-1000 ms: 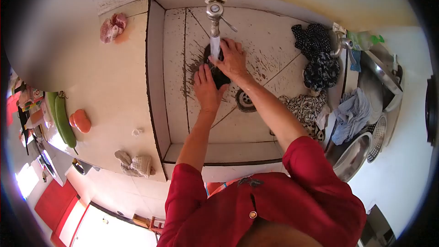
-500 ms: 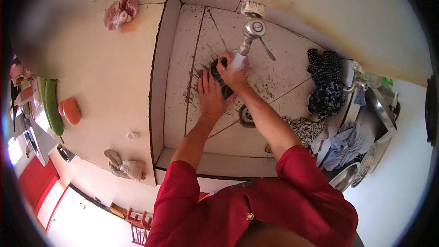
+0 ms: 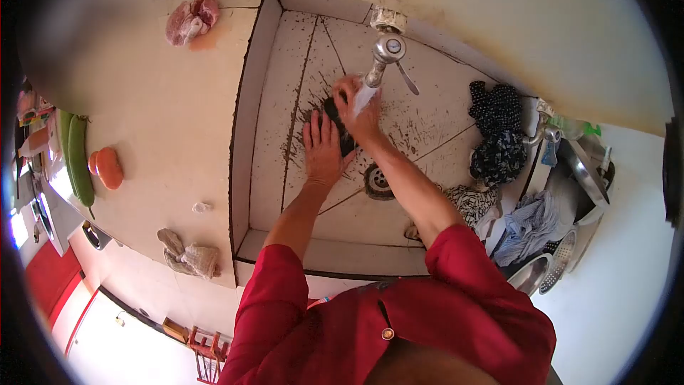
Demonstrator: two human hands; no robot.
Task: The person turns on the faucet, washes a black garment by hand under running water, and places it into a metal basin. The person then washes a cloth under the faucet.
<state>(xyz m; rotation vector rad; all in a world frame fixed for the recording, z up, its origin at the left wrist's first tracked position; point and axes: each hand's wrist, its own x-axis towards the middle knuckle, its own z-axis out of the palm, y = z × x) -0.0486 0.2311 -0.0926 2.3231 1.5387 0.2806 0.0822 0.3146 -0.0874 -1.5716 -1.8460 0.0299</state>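
Observation:
A dark, elongated item [image 3: 347,144] lies on the floor of the tiled sink [image 3: 313,221]. Its kind is hard to make out under the hands. My left hand [image 3: 325,148] rests flat on its near side, fingers stretched and slightly apart. Over its far end is my right hand [image 3: 363,117], fingers curled and smeared by motion; what they grip is hidden. Water runs from the tap [image 3: 388,50] onto my right hand. Dark splashes spot the tiles around the item, and the drain [image 3: 377,182] lies just right of it.
Raw meat [image 3: 194,21], green gourds [image 3: 77,160], a tomato [image 3: 109,168] and a cloth-like bundle [image 3: 192,257] lie on the left counter [image 3: 164,114]. Black patterned cloth [image 3: 499,135] sits at the sink's right side, with a metal colander [image 3: 559,264] and other metalware beyond.
My right hand has shifted slightly up and left over the dark item. My left hand stays flat against it. The whole view has shifted a little, and water still runs.

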